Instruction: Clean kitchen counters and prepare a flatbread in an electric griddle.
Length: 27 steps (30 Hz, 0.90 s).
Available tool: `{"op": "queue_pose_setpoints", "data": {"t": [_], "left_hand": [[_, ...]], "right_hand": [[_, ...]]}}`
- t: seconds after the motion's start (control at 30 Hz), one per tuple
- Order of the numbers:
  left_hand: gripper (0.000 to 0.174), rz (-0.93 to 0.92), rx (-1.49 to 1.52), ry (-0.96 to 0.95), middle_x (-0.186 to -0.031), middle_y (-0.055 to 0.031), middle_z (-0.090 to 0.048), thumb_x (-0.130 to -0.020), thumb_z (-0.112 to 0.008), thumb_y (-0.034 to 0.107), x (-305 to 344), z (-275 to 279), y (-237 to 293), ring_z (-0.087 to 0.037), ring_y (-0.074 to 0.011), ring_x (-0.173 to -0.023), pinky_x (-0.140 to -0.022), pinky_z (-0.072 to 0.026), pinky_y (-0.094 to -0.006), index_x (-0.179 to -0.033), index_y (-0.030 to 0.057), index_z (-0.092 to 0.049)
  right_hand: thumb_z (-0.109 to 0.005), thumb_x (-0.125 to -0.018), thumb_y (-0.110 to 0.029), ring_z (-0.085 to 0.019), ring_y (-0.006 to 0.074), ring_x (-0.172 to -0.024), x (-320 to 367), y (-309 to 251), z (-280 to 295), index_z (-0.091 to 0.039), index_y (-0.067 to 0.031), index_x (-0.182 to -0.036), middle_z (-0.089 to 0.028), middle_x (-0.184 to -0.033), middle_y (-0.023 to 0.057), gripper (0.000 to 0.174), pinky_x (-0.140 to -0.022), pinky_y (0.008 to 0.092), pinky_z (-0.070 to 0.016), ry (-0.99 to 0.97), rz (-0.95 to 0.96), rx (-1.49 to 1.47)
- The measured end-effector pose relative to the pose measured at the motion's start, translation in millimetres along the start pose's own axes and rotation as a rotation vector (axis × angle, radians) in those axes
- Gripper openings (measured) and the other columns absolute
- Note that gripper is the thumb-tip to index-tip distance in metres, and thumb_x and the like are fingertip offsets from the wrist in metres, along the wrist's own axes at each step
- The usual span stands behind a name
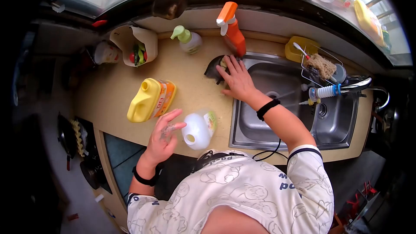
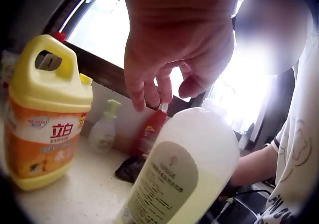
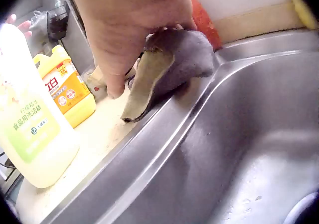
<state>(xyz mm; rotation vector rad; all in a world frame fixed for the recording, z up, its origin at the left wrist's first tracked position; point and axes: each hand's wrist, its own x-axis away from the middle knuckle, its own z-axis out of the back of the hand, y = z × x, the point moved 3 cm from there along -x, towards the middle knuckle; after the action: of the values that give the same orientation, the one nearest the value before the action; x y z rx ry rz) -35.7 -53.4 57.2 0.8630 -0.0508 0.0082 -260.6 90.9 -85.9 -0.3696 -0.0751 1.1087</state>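
Observation:
My right hand [image 1: 239, 81] lies with fingers spread over a dark cloth [image 1: 213, 70] at the back left corner of the sink. In the right wrist view the cloth [image 3: 182, 59] shows a grey side and a tan side, bunched beneath the hand over the sink's rim. My left hand [image 1: 164, 138] hovers with loosely bent fingers between a yellow detergent jug [image 1: 145, 104] and a whitish dish soap bottle [image 1: 197, 130]. Nothing shows in its grasp. The left wrist view has this bottle [image 2: 194, 149] just below the fingers, with pale yellow-green liquid inside.
An orange spray bottle [image 1: 234, 34] stands behind the cloth, with a green-topped pump bottle [image 1: 188, 41] to its left. A bin with vegetables [image 1: 145, 39] sits at the back left. The double steel sink [image 1: 251, 123] fills the right side, with a faucet [image 1: 355, 85] and a wire rack beyond.

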Motion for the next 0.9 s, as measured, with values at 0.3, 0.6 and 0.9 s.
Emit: {"op": "queue_pose_setpoints", "data": {"t": [0.3, 0.6, 0.9], "left_hand": [[0.118, 0.073, 0.056, -0.129, -0.144, -0.0182, -0.018, -0.050, -0.086, 0.030, -1.4, -18.7, 2.8, -0.026, -0.0344, -0.131, -0.105, -0.0270, -0.0439, -0.142, 0.0145, -0.014], [0.128, 0.081, 0.061, 0.205, -0.146, -0.0178, -0.008, -0.048, -0.087, 0.037, 32.2, -69.0, -22.1, -0.023, -0.0343, -0.132, -0.105, -0.0277, -0.0439, -0.142, 0.0101, -0.004], [0.124, 0.035, 0.054, 0.411, -0.142, -0.0241, -0.016, -0.050, -0.086, 0.040, 22.7, -97.5, -32.8, -0.026, -0.0391, -0.127, -0.104, -0.0263, -0.0468, -0.139, 0.0078, -0.006]], "right_hand": [[-0.079, -0.053, -0.038, -0.022, 0.0413, -0.130, -30.7, 0.2, -14.4, -0.038, -0.0212, -0.134, -0.023, -0.142, 0.0196, 0.093, -0.104, 0.0533, -0.0222, -0.260, -0.010, 0.061], [-0.081, -0.052, -0.020, -0.031, 0.0337, -0.127, -10.2, 37.7, 15.7, -0.024, -0.0049, -0.138, -0.027, -0.140, 0.0204, 0.104, -0.103, 0.0359, -0.0328, -0.155, 0.055, -0.432], [-0.078, -0.056, -0.022, -0.036, 0.0326, -0.124, -22.6, 15.2, -10.9, -0.032, -0.0075, -0.135, -0.036, -0.135, 0.0184, 0.092, -0.103, 0.0370, -0.0321, -0.045, 0.037, -0.139]]}}
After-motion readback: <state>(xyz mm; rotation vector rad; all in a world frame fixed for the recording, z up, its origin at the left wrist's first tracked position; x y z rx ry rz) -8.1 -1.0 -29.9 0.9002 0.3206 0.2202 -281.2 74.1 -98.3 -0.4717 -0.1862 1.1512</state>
